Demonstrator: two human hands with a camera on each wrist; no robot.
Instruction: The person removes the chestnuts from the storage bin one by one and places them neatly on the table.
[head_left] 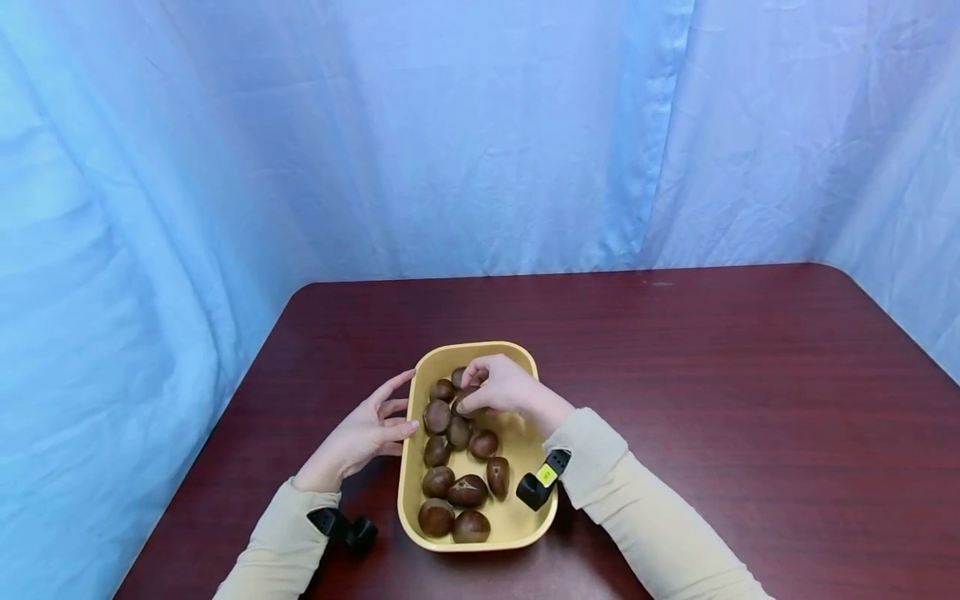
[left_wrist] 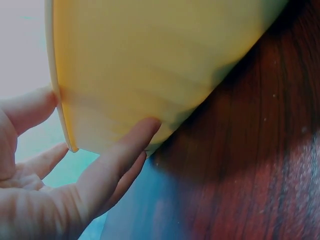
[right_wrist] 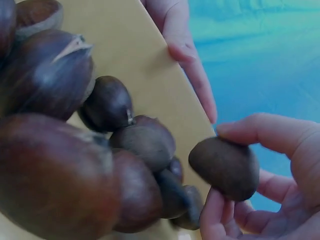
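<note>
The right hand (head_left: 501, 385) pinches one chestnut (right_wrist: 225, 167) between the thumb and the curled fingertips (right_wrist: 260, 131). In the right wrist view the nut sits at the very ends of the fingers, the thumb under it and the forefinger arched over its top, so most of its brown shell shows on the side away from the palm. It is raised clear of the other chestnuts (head_left: 453, 475), just beside the nearest of them without touching. In the head view the same hand hangs over the far end of the yellow tray (head_left: 525, 523), and the held nut (head_left: 467, 402) peeks out below the knuckles.

The left hand (head_left: 365, 432) lies against the outside of the tray's left wall with its fingers nearly straight and spread. It grips nothing. The left wrist view shows one fingertip (left_wrist: 142, 131) touching the yellow wall low down and the thumb up near the rim.

The loose nuts lie in a rough line along the left half of the tray, from the near end up toward the right hand, some touching each other. One near the middle has a split in its shell. The tray stands on a dark red wooden table (head_left: 712, 375), near its front left part. Both arms wear pale sleeves (head_left: 645, 517) with a small black device (head_left: 542, 482) strapped at each wrist. A blue curtain (head_left: 450, 133) hangs behind the table.
</note>
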